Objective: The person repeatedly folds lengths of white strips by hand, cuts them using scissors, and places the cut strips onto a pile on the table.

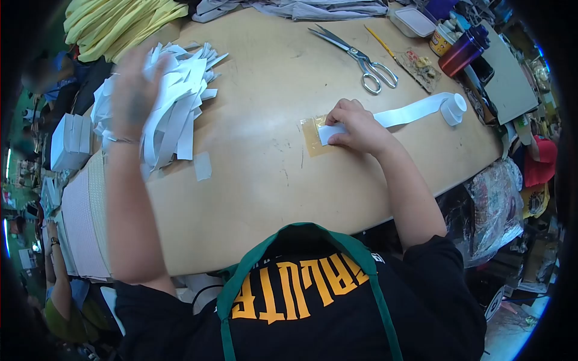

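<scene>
My right hand (359, 128) is closed on the end of a white band (415, 113), pinched between thumb and fingers. That end lies over a patch of yellowish clear tape (313, 136) on the tabletop. The band runs off to the right into a small loose roll (453, 109). On the other side, my left hand (133, 90) is over a heap of cut white strips (177, 96). Motion smears its fingers, so I cannot make out whether they grip any strip.
Large scissors (355, 54) and a yellow pencil (380, 41) lie at the back of the wooden table (247, 198). A red-purple flask (463, 51) and a plastic tub (412, 23) stand back right. Folded yellow cloth (120, 24) lies back left. Other people sit at the sides.
</scene>
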`<state>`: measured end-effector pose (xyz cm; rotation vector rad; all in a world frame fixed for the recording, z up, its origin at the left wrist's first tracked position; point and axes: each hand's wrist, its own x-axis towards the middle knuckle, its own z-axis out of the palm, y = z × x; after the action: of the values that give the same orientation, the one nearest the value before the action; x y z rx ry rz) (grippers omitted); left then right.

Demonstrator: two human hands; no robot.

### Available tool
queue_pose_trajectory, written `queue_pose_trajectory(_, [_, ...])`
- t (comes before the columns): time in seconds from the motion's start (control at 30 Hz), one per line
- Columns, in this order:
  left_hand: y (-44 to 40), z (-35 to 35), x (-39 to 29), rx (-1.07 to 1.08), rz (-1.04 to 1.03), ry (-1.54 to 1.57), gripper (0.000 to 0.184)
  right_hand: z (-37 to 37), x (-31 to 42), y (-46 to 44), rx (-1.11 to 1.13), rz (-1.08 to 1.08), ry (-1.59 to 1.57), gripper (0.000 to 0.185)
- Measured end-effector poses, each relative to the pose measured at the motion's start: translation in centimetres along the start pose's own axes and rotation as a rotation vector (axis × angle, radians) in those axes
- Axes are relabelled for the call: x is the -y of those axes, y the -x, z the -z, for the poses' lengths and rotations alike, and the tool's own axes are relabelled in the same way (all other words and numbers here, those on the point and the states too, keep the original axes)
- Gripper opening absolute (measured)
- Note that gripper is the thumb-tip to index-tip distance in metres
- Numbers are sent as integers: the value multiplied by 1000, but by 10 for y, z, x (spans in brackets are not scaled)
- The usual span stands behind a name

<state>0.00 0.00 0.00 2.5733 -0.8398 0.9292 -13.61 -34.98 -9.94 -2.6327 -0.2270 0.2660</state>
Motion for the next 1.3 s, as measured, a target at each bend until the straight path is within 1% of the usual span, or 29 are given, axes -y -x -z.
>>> queue_pose_trajectory(0.03, [15,-17,-28,29,-11,155,35,-1,1,-1,6,6,-8,31])
queue_pose_trajectory(0.07, [34,-36,-66,105,77,243,32,-1,2,-2,12,16,-13,28])
queue_pose_trajectory(0.1, [52,-58,-104,182,31,343,36,2,-7,-1,-1,12,-27,28])
queue_pose_trajectory(0.13, [64,-66,-130,282,-13,430,35,-1,-7,-1,-5,10,-61,27])
queue_pose_trajectory(0.17, [76,-83,-151,320,-13,501,35,-3,-8,-1,-9,6,-91,27])
queue_pose_trajectory(0.2, [84,-95,-167,359,-15,574,35,-5,-7,-1,-45,52,-117,27])
queue_pose_trajectory(0.3, [85,-106,-198,403,69,783,31,-8,-5,8,-189,172,-168,26])
queue_pose_trajectory(0.33, [79,-94,-206,467,117,785,22,-9,-2,11,-257,223,-170,26])
queue_pose_trajectory(0.37, [81,-92,-207,469,104,783,21,-11,1,14,-328,277,-173,27])
queue_pose_trajectory(0.4, [84,-90,-204,471,89,776,20,-8,6,20,-268,245,-180,29])
queue_pose_trajectory(0.43, [88,-86,-199,474,75,767,19,-6,9,26,-268,268,-167,31])
queue_pose_trajectory(0.5, [96,-69,-189,509,114,700,11,-3,10,35,-266,314,-138,35])
queue_pose_trajectory(0.53, [102,-59,-182,511,118,699,8,3,1,39,-357,326,-25,47])
queue_pose_trajectory(0.6, [116,-40,-166,525,159,695,7,21,-36,41,-652,307,-33,59])
queue_pose_trajectory(0.67, [135,-22,-148,531,214,684,7,48,-58,56,-694,-179,239,69])
queue_pose_trajectory(0.73, [150,-7,-130,538,261,659,8,54,-64,62,-717,-671,456,77])
queue_pose_trajectory(0.83, [173,11,-107,566,380,627,11,49,-98,62,-798,-874,402,82])
queue_pose_trajectory(0.9, [187,20,-92,566,485,611,13,36,-133,63,-952,-717,157,88])
queue_pose_trajectory(0.93, [195,24,-84,580,555,614,16,33,-138,63,-1022,-634,31,91])
queue_pose_trajectory(1.03, [209,34,-72,580,595,599,17,28,-141,66,-1069,-448,-143,96])
queue_pose_trajectory(1.13, [219,40,-63,567,675,592,20,30,-146,65,-1084,-422,-336,95])
queue_pose_trajectory(1.3, [243,45,-34,497,795,580,20,16,-115,55,-1055,-510,-217,94])
